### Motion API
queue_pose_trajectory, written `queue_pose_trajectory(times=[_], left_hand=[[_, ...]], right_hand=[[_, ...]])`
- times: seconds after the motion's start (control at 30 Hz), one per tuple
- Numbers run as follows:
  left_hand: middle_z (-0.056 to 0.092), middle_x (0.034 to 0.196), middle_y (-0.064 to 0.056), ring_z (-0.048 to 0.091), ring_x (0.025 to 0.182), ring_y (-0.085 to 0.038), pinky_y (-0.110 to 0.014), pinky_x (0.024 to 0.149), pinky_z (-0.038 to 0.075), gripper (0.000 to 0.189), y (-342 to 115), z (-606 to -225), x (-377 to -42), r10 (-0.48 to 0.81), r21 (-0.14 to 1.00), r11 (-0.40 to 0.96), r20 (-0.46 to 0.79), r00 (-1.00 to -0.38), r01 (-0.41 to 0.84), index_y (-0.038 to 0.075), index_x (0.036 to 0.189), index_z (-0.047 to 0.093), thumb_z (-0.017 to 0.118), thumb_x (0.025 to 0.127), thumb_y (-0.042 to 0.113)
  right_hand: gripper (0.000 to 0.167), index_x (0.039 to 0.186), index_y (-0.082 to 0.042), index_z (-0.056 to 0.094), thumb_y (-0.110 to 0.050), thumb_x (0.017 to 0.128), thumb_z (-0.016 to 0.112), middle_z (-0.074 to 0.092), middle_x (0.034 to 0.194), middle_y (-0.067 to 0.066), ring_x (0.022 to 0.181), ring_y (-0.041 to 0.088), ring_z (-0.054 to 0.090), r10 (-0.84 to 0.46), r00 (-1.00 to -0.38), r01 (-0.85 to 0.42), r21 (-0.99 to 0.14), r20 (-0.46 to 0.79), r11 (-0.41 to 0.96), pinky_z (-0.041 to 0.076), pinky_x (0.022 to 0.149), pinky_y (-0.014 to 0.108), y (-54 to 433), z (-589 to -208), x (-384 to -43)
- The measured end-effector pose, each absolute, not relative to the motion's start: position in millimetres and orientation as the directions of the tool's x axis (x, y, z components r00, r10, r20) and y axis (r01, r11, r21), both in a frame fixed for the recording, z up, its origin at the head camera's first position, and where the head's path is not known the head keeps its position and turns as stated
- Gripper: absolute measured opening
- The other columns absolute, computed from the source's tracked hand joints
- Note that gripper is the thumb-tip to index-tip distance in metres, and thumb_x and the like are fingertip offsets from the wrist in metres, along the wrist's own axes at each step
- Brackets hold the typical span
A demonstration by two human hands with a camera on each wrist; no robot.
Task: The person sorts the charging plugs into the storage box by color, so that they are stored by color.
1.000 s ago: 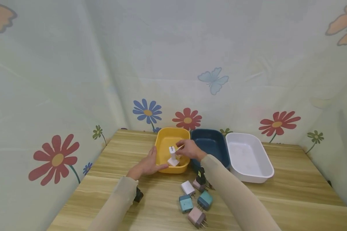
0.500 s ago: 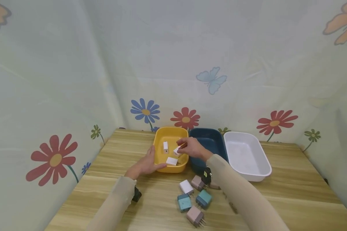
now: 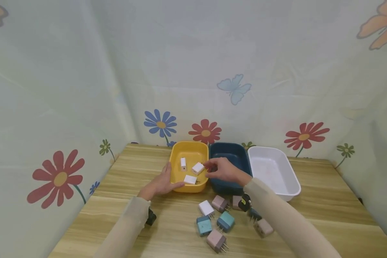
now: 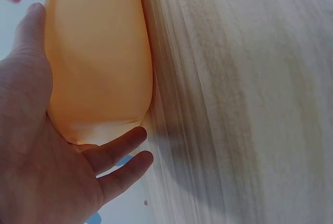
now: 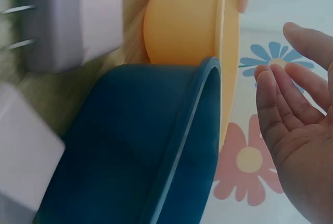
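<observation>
In the head view, my left hand (image 3: 160, 182) rests against the near left corner of the yellow bin (image 3: 189, 145). The left wrist view has its thumb along the yellow wall (image 4: 99, 52) and its other fingers spread at the end of it. Inside the bin lie three white charger plugs, one standing at the left (image 3: 183, 163), one at the right (image 3: 198, 168) and one near the front wall (image 3: 190, 179). My right hand (image 3: 224, 169) hovers over the dark blue bin's left part, fingers loosely bent and nothing between them.
Beside the dark blue bin (image 3: 230, 146) stands a white bin (image 3: 272, 172). On the wooden table in front are a white charger plug (image 3: 206, 208), teal ones (image 3: 226, 221) and several pink ones (image 3: 216, 240). A flowered cloth (image 3: 180, 71) hangs behind.
My right hand has let go of a white charger plug in the yellow bin and drawn back to the right, over the dark blue bin. My left hand has stayed at the yellow bin.
</observation>
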State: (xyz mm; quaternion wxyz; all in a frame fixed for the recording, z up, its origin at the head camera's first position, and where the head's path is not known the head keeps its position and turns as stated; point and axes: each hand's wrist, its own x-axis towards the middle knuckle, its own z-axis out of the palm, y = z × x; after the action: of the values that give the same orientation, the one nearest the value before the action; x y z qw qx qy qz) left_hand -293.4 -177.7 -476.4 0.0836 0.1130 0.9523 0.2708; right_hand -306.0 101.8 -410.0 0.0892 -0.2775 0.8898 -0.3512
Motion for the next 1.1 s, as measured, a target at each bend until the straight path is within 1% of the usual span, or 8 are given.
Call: queue_pose_trajectory(times=[0.23,0.4,0.5,0.6,0.67,0.8,0.9,1.1], left_hand=[[0.0,0.155,-0.024,0.018,0.139,-0.036,-0.045,0.111,0.022,0.122,-177,-476,-293,0.263,0.538,0.823,-0.076,-0.962,0.183,-0.004,0.148,-0.007,0.059,0.077,0.07],[0.0,0.155,-0.024,0.019,0.139,-0.037,-0.046,0.111,0.023,0.122,-177,-474,-291,0.255,0.543,0.822,-0.082,-0.963,0.172,-0.004,0.148,-0.007,0.06,0.077,0.068],[0.0,0.155,-0.025,0.02,0.139,-0.038,-0.047,0.11,0.023,0.121,-176,-474,-291,0.255,0.541,0.823,-0.083,-0.963,0.172,-0.004,0.148,-0.007,0.061,0.077,0.068],[0.0,0.155,-0.024,0.02,0.139,-0.037,-0.047,0.11,0.023,0.121,-176,-475,-291,0.253,0.539,0.826,-0.089,-0.963,0.167,-0.003,0.148,-0.007,0.06,0.077,0.068],[0.0,0.155,-0.024,0.02,0.139,-0.037,-0.047,0.11,0.023,0.122,-176,-475,-292,0.251,0.541,0.826,-0.095,-0.963,0.162,-0.003,0.148,-0.008,0.06,0.077,0.069],[0.0,0.155,-0.023,0.021,0.139,-0.036,-0.048,0.11,0.023,0.123,-176,-476,-293,0.245,0.546,0.824,-0.1,-0.964,0.153,-0.002,0.148,-0.008,0.06,0.076,0.07],[0.001,0.155,-0.023,0.021,0.138,-0.036,-0.047,0.11,0.023,0.125,-176,-477,-293,0.243,0.544,0.825,-0.101,-0.965,0.151,-0.002,0.149,-0.008,0.06,0.074,0.072],[0.001,0.155,-0.023,0.022,0.138,-0.036,-0.046,0.11,0.023,0.125,-176,-477,-293,0.244,0.541,0.827,-0.103,-0.964,0.151,-0.002,0.148,-0.009,0.06,0.075,0.072]], right_hand=[[0.038,0.117,-0.006,0.065,-0.014,0.082,0.075,0.067,0.101,0.006,0.093,0.024,0.063,-0.635,-0.77,-0.52,-0.645,0.069,0.56,0.054,0.078,0.029,114,-410,-289],[0.037,0.117,-0.007,0.065,-0.016,0.082,0.075,0.066,0.102,0.004,0.091,0.018,0.062,-0.675,-0.735,-0.563,-0.615,0.067,0.552,0.054,0.079,0.032,119,-412,-280],[0.037,0.118,-0.006,0.065,-0.015,0.083,0.074,0.066,0.104,0.001,0.092,0.018,0.062,-0.707,-0.704,-0.586,-0.616,0.065,0.527,0.054,0.08,0.035,121,-412,-273],[0.035,0.117,-0.006,0.065,-0.013,0.083,0.073,0.066,0.104,0.002,0.093,0.02,0.062,-0.737,-0.673,-0.608,-0.615,0.064,0.502,0.054,0.079,0.037,123,-414,-267],[0.034,0.116,-0.007,0.066,-0.012,0.083,0.073,0.066,0.105,0.004,0.092,0.021,0.061,-0.754,-0.654,-0.622,-0.608,0.056,0.494,0.054,0.078,0.035,122,-417,-264],[0.033,0.115,-0.011,0.067,-0.013,0.082,0.074,0.067,0.106,0.005,0.091,0.021,0.061,-0.77,-0.637,-0.629,-0.589,0.016,0.508,0.053,0.077,0.029,122,-423,-259],[0.034,0.116,-0.012,0.067,-0.012,0.083,0.073,0.067,0.108,0.005,0.089,0.017,0.061,-0.783,-0.622,-0.641,-0.571,-0.004,0.513,0.052,0.076,0.024,122,-427,-255],[0.031,0.116,-0.004,0.065,-0.009,0.085,0.068,0.066,0.108,0.005,0.085,0.007,0.06,-0.805,-0.592,-0.651,-0.562,-0.046,0.511,0.051,0.075,0.02,119,-434,-250]])
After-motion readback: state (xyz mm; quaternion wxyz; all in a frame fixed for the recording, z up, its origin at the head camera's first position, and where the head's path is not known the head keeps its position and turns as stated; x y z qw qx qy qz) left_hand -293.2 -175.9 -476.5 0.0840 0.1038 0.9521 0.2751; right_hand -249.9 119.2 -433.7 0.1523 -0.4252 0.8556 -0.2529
